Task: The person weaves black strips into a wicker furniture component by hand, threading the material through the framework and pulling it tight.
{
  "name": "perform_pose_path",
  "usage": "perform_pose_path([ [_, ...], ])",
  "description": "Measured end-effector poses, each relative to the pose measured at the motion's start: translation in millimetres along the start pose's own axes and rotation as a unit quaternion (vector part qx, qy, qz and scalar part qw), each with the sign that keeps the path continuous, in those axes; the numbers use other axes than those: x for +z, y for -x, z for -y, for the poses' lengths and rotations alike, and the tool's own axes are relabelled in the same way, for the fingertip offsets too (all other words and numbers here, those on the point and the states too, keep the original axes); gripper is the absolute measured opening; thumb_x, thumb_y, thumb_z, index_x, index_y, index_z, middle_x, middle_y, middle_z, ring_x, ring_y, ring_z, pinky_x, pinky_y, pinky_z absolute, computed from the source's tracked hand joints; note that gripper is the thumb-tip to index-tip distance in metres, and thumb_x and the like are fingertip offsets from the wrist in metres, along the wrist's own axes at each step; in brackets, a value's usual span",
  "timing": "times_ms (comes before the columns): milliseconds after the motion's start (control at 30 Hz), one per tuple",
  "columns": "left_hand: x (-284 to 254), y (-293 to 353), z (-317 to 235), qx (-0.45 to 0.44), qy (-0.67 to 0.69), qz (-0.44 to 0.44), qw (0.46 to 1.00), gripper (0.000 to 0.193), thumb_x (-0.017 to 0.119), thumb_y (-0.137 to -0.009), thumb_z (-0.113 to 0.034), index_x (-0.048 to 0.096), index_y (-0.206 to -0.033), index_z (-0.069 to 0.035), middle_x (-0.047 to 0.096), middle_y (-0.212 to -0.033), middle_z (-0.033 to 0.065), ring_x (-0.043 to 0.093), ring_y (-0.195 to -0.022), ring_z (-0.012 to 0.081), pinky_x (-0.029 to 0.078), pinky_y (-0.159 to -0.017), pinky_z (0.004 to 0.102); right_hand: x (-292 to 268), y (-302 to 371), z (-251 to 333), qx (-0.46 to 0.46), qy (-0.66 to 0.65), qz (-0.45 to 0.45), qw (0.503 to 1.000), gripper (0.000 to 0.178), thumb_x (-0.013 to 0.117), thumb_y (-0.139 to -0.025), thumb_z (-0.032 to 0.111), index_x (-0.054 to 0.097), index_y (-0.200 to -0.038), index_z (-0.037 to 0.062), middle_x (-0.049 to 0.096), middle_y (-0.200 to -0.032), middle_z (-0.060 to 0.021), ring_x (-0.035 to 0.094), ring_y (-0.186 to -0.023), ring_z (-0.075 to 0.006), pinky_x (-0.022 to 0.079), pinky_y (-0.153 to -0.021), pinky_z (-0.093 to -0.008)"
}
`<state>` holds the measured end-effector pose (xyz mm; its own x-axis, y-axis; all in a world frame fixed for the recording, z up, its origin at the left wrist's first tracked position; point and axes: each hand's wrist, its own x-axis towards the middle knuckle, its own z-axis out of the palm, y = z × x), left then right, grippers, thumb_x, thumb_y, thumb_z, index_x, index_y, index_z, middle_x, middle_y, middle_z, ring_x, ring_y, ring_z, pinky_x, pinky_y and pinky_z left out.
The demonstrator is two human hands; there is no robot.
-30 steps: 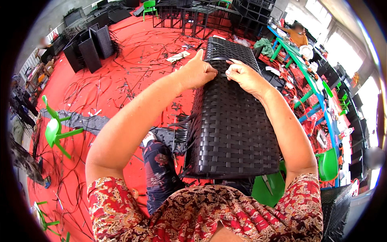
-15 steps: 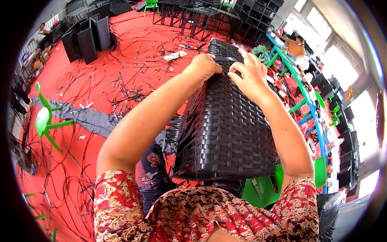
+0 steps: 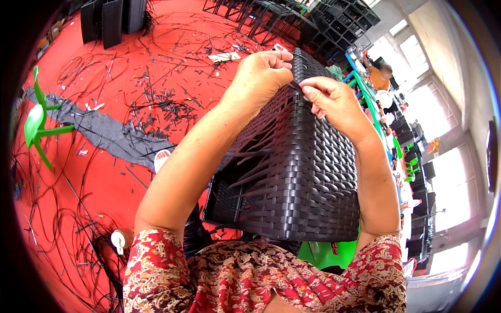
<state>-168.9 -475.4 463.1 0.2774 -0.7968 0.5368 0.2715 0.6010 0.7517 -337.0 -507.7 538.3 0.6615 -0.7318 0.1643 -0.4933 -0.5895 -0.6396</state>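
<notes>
A large black woven wicker piece point(image 3: 313, 182), box-shaped, leans up in front of me with its long edge running away. Loose dark strips point(image 3: 255, 161) fan out from its left side over an unwoven opening. Near its far end, my left hand point(image 3: 261, 75) is closed with curled fingers just off the left edge. My right hand point(image 3: 334, 101) pinches beside it over the top edge. A short dark wicker strip point(image 3: 296, 85) stretches between the fingertips of both hands. Its ends are hidden in the fingers.
Cut strips point(image 3: 172, 107) litter the red floor. A green chair point(image 3: 36, 122) stands at left, beside a grey cloth point(image 3: 115, 138). Dark woven panels point(image 3: 112, 23) and black frames point(image 3: 339, 23) stand farther off. A green seat point(image 3: 334, 254) shows below the piece. Another person point(image 3: 380, 77) is at far right.
The woven piece has turned, so more of its left side and loose strips shows. My hands have gone from lying on its top edge to pinching a strip there. The view has shifted.
</notes>
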Motion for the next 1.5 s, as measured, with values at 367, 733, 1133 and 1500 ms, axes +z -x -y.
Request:
perform_pose_path([
  [367,10,36,62,-0.032,-0.092,-0.002,0.995,0.017,0.063,-0.084,-0.015,0.068,-0.093,-0.002,0.057,-0.111,0.0098,0.050,-0.106,0.0165,0.039,-0.093,0.0306,-10,-16,-10,-0.002,0.008,-0.024,1.000,0.024,0.064,-0.079,0.011,0.053,-0.060,0.0021,0.056,-0.102,-0.0084,0.050,-0.088,-0.0104,0.038,-0.077,-0.0251],
  [733,16,42,74,0.044,-0.106,-0.004,0.993,0.013,0.065,-0.077,-0.015,0.070,-0.086,-0.006,0.039,-0.135,0.0148,0.040,-0.122,0.0260,0.033,-0.101,0.0384,-11,-5,-2,-0.010,0.008,-0.025,1.000,0.015,0.060,-0.076,0.005,0.056,-0.063,-0.0019,0.059,-0.109,-0.0173,0.056,-0.093,-0.0171,0.042,-0.084,-0.0284],
  [1133,23,45,74,0.044,-0.074,-0.010,0.996,0.014,0.065,-0.077,-0.013,0.069,-0.086,-0.004,0.038,-0.135,0.0130,0.043,-0.116,0.0238,0.035,-0.099,0.0370,-14,-9,-4,0.002,0.030,-0.021,0.999,0.017,0.059,-0.073,0.005,0.052,-0.059,-0.0015,0.061,-0.105,-0.0153,0.057,-0.085,-0.0136,0.044,-0.077,-0.0269],
  [1500,23,44,83,-0.029,0.101,-0.018,0.994,0.017,0.062,-0.080,-0.008,0.068,-0.094,0.000,0.033,-0.139,0.0158,0.041,-0.120,0.0225,0.034,-0.101,0.0342,-14,-19,-12,0.033,0.030,-0.030,0.999,0.018,0.061,-0.071,0.008,0.054,-0.058,-0.0018,0.062,-0.099,-0.0122,0.056,-0.080,-0.0120,0.043,-0.071,-0.0250],
])
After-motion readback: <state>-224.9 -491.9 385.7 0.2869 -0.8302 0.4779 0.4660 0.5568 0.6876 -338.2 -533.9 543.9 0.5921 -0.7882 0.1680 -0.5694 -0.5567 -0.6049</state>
